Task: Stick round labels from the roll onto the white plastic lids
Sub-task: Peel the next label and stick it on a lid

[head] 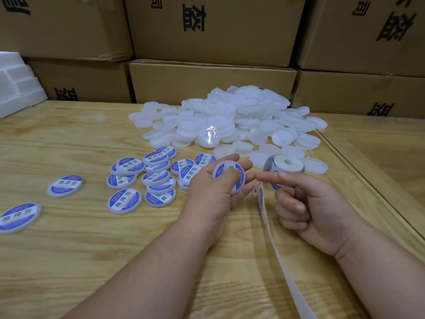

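Nearest to me, my two forearms reach in over the wooden table (69, 261), and a single strip of bare backing paper (279, 256) trails from the bottom edge up toward the roll. My left hand (212, 192) holds one labelled lid (228, 178), its fingers curled behind the rim and the thumb pressed flat on the blue and white label face. My right hand (305, 203) sits just beside it: the index finger is stretched out so its tip nearly meets the left fingertips, while the other three fingers are folded into the palm; I cannot tell whether they grip the strip that passes next to them. Right behind that index finger stands the one label roll (285, 165), lying on its side with its cardboard core facing up, a blue label peeking beneath it. To the left lie the finished lids: two loose ones (65, 185) apart near the left edge, and a cluster (151, 178) of roughly fifteen overlapping ones, though stacking hides an exact count. Farther back is the heap of plain white lids (230, 120), far too many and too piled to count. Beyond it stand stacked cardboard boxes (211, 81), seven that I can make out, with one stack of white foam blocks (16, 81) at the far left.
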`<state>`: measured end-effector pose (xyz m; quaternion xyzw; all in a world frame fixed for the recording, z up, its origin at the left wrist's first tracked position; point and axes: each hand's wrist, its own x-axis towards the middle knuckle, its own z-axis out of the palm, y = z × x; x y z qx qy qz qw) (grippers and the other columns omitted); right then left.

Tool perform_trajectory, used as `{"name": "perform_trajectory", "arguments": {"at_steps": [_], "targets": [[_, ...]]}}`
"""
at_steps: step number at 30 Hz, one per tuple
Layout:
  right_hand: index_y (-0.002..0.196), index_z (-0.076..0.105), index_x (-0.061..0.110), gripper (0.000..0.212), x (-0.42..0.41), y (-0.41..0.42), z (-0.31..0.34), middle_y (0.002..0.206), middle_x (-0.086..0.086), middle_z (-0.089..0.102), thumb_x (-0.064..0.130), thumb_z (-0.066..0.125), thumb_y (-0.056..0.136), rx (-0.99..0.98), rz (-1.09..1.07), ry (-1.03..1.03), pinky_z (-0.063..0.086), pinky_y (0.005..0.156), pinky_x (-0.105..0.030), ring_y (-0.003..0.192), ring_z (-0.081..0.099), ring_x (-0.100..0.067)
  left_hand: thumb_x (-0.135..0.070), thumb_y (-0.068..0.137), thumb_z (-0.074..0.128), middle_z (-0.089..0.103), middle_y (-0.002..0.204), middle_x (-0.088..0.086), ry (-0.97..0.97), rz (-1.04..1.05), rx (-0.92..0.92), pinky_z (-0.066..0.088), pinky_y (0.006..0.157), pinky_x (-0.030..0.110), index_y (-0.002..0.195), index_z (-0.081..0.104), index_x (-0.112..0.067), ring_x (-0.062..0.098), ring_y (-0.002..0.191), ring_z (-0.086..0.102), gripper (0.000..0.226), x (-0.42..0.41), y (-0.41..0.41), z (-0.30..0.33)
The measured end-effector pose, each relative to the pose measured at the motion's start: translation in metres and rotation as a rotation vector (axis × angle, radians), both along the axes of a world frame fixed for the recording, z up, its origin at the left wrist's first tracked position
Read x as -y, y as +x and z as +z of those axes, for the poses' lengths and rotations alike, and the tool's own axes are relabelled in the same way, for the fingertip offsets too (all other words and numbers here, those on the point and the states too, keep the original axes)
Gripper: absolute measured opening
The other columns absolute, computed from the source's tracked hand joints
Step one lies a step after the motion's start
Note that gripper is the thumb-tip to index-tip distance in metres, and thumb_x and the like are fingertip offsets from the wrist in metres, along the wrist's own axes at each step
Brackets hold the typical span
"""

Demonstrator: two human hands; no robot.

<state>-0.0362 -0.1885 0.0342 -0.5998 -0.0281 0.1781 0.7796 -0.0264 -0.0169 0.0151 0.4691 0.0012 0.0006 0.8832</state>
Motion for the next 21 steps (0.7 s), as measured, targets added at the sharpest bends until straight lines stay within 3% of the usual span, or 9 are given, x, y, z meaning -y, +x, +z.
{"name": "perform_trajectory", "arguments": {"at_steps": [2,4,7,10,13,18,21], "targets": [[0.109,0.075,0.006,0.043,-0.0005,0.0007,0.0000,0.045,0.004,0.027,0.033,0.061,0.079,-0.004,-0.038,0.024,0.016,0.037,-0.017,0.038,0.019,-0.008,-0.020,0.103,0.055,0.079,0.098,0.009,-0.003,0.007,-0.024,0.059,0.061,0.025,0.113,0.065,-0.014,0.024,0.088,0.077,0.015,-0.0005,-0.0012,0.0025],[0.104,0.076,0.008,0.039,-0.0010,0.0007,0.0006,0.045,0.004,0.026,0.032,0.062,0.077,-0.006,-0.066,0.035,0.017,0.036,-0.016,0.038,0.019,-0.008,-0.044,0.106,0.042,0.078,0.093,0.013,0.032,0.006,-0.047,0.056,0.051,0.026,0.112,0.064,-0.019,0.022,0.071,0.077,0.034,-0.0012,-0.0012,0.0040],[0.099,0.077,0.011,0.037,-0.0016,0.0000,0.0020,0.046,0.004,0.025,0.033,0.065,0.072,-0.008,-0.085,0.025,0.015,0.037,-0.018,0.038,0.018,-0.008,-0.058,0.104,0.031,0.073,0.068,0.007,0.105,0.033,-0.066,0.047,0.040,0.026,0.105,0.064,-0.024,0.017,0.036,0.053,0.047,-0.0018,-0.0001,0.0040],[0.096,0.078,0.012,0.036,-0.0026,-0.0005,0.0030,0.045,0.004,0.025,0.033,0.066,0.069,-0.007,-0.088,0.022,0.015,0.037,-0.018,0.038,0.017,-0.008,-0.054,0.103,0.044,0.056,0.053,0.002,0.093,0.070,-0.053,0.043,0.040,0.025,0.082,0.064,-0.030,0.014,0.035,0.039,0.038,0.0001,0.0013,0.0021],[0.094,0.078,0.012,0.034,-0.0028,-0.0007,0.0028,0.045,0.004,0.025,0.033,0.066,0.070,-0.006,-0.097,0.022,0.015,0.037,-0.018,0.038,0.018,-0.008,-0.046,0.098,0.059,0.053,0.052,0.000,0.064,0.055,-0.028,0.043,0.041,0.023,0.095,0.060,-0.029,0.012,0.038,0.041,0.017,-0.0007,0.0031,-0.0004],[0.092,0.077,0.012,0.028,-0.0024,0.0004,0.0017,0.046,0.005,0.025,0.030,0.062,0.076,0.006,-0.150,0.037,0.018,0.035,-0.017,0.038,0.018,-0.008,-0.038,0.085,0.077,0.055,0.056,-0.001,0.017,0.034,-0.023,0.042,0.042,0.023,0.111,0.058,-0.027,0.012,0.041,0.046,0.034,-0.0019,0.0033,-0.0008],[0.093,0.075,0.011,0.028,-0.0019,0.0013,0.0014,0.045,0.005,0.025,0.028,0.061,0.076,0.013,-0.191,0.056,0.018,0.035,-0.017,0.038,0.017,-0.008,-0.032,0.091,0.073,0.058,0.061,-0.001,-0.003,0.049,-0.033,0.042,0.041,0.023,0.107,0.056,-0.024,0.013,0.046,0.052,0.025,-0.0014,0.0040,0.0000]]}}
